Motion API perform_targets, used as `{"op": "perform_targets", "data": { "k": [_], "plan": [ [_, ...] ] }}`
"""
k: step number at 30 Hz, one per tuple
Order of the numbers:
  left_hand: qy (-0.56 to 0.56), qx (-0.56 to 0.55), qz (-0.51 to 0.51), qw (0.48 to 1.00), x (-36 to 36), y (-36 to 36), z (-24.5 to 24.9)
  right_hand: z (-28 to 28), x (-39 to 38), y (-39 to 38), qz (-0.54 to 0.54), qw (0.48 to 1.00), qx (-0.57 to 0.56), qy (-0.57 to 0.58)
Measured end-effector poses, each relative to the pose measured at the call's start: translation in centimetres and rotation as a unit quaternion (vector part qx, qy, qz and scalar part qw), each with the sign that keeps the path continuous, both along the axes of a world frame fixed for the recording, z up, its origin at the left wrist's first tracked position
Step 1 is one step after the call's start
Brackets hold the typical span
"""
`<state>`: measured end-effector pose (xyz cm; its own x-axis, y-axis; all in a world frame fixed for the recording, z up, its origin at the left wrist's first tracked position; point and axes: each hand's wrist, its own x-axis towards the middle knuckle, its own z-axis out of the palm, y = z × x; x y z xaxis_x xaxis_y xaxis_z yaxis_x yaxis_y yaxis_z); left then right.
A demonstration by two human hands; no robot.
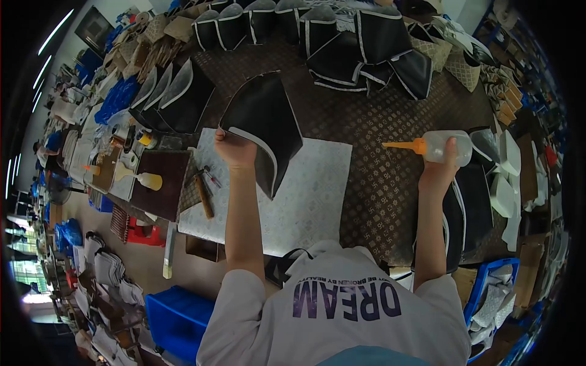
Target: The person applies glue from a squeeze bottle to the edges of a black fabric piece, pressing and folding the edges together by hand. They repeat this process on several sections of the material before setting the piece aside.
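Observation:
My left hand [237, 149] is closed on the lower left edge of a black panel [262, 110], a curved, leather-like piece with a pale strip along one edge. The panel is raised and tilted over a white patterned sheet [311, 195] on the table. Over the right part of the table, my right hand [441, 168] is wrapped round a translucent squeeze bottle [436, 145]. Its orange nozzle [403, 145] points left, towards the panel, with a wide gap between them. A hammer [204, 195] lies on the sheet's left side.
Black pieces with pale edges [177, 97] stand at the back left, and more [348, 58] are heaped at the back. Another squeeze bottle [149, 180] lies on a dark board [160, 195] at left. A blue crate [180, 323] is below left; black pieces [473, 207] lie at right.

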<state>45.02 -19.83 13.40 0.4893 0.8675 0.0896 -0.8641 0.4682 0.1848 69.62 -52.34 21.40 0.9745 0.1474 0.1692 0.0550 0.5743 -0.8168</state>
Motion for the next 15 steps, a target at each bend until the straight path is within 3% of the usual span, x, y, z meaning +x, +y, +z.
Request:
{"op": "perform_targets", "data": {
  "k": [2,5,7,9,10,15],
  "plan": [
    [0.0,-0.006,0.005,1.0,-0.4,0.7,0.2,0.4,0.2,0.8,-0.017,1.0,-0.003,-0.004],
    [0.038,0.034,-0.133,0.99,-1.7,-2.3,1.4,1.1,0.3,2.2,-0.01,1.0,-0.012,-0.027],
    [0.181,-0.135,-0.136,0.965,-1.3,-5.6,-0.5,0.8,0.6,3.5,-0.019,0.999,-0.031,-0.023],
    [0.211,-0.103,-0.171,0.957,0.0,-10.9,0.6,0.9,0.6,4.9,0.016,0.999,-0.041,-0.033],
    [0.241,-0.089,-0.208,0.944,-0.5,-11.8,-2.8,0.6,0.8,5.6,0.031,0.998,-0.049,-0.034],
    [0.341,-0.153,-0.221,0.901,-0.6,-18.8,-3.6,-2.5,2.2,8.1,0.084,0.982,-0.141,-0.088]
  ]
}}
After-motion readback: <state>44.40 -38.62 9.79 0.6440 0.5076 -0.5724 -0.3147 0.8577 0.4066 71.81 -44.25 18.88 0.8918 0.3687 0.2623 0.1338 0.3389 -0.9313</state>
